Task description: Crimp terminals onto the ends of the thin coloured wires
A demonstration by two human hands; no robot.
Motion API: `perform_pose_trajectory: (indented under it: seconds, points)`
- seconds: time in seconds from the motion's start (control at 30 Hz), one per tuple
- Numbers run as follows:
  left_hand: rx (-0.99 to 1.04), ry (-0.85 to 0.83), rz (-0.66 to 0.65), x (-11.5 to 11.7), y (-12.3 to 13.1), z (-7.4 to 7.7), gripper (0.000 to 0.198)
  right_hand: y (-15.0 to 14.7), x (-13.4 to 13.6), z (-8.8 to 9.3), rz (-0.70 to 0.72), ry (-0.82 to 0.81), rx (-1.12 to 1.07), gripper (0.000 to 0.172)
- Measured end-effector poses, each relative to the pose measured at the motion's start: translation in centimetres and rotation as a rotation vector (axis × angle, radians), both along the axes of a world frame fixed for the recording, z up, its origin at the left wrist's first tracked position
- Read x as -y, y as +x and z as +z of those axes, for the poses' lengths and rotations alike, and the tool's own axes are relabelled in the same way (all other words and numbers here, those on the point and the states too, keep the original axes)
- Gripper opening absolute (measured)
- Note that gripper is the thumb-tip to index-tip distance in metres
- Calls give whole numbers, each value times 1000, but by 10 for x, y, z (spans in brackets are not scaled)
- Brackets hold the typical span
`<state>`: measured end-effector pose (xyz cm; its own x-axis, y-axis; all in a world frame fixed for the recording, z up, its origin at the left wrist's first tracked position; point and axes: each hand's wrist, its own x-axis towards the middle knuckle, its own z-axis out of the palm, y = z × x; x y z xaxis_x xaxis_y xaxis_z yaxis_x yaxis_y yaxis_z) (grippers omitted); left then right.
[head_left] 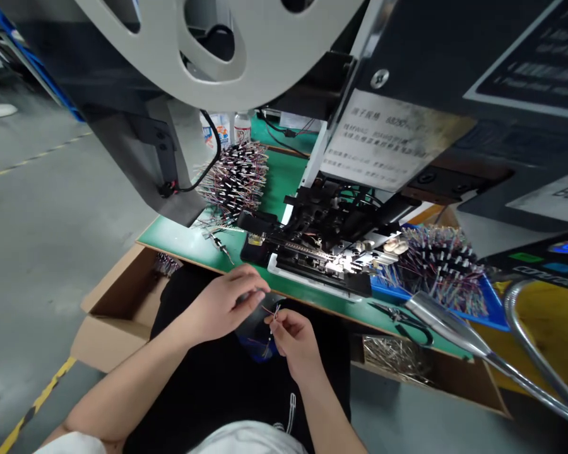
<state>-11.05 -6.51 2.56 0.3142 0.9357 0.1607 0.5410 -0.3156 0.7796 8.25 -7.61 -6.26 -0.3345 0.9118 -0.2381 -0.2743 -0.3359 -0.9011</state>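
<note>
My right hand (293, 337) is closed in a pinch on a small wire harness (275, 313), whose thin red and white wire ends stick up past the fingertips. The lower part of the harness hangs below the fingers, over my lap. Just to the left, my left hand (236, 299) hovers by the table's front edge. Its thumb and index finger point toward the harness with a small gap between them, and no object shows in that hand. Ahead of both hands is the lit working area of a black terminal crimping machine (322, 252).
Piles of wire harnesses (239, 176) lie at the left back and in a blue tray (495, 309) at right. One loose harness (222, 246), pliers (402, 318) and a metal flexible-neck lamp (445, 325) are on the green table (180, 239). Cardboard boxes (108, 340) sit below.
</note>
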Motion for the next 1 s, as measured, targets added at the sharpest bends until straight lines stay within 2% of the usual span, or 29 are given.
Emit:
perform_pose_trajectory:
  seconds: [0.1, 0.17, 0.27, 0.37, 0.57, 0.7, 0.83, 1.0]
  points:
    - [61, -44, -205, 4, 9, -1, 22, 5, 3, 2, 92, 11, -7, 26]
    - [82, -113, -235, 6, 13, -6, 19, 7, 4, 2, 123, 13, -9, 29]
    - [121, -202, -132, 12, 18, -14, 16, 11, 7, 2, 114, -2, -25, 29]
    - [147, -217, -51, 17, 24, -20, 13, 13, 9, 0, 84, -30, -62, 28]
    - [12, -183, 70, 23, 35, -16, 13, 4, 11, -4, -32, 0, 6, 28]
    - [-45, -165, 78, 23, 37, -15, 12, -3, 12, -3, -37, 33, 10, 33]
    - [56, -192, 41, 19, 34, -18, 17, -3, 11, -4, 24, 15, -38, 32]
    - [103, -269, 23, 17, 30, -17, 14, 3, 13, -8, 26, -26, -182, 26]
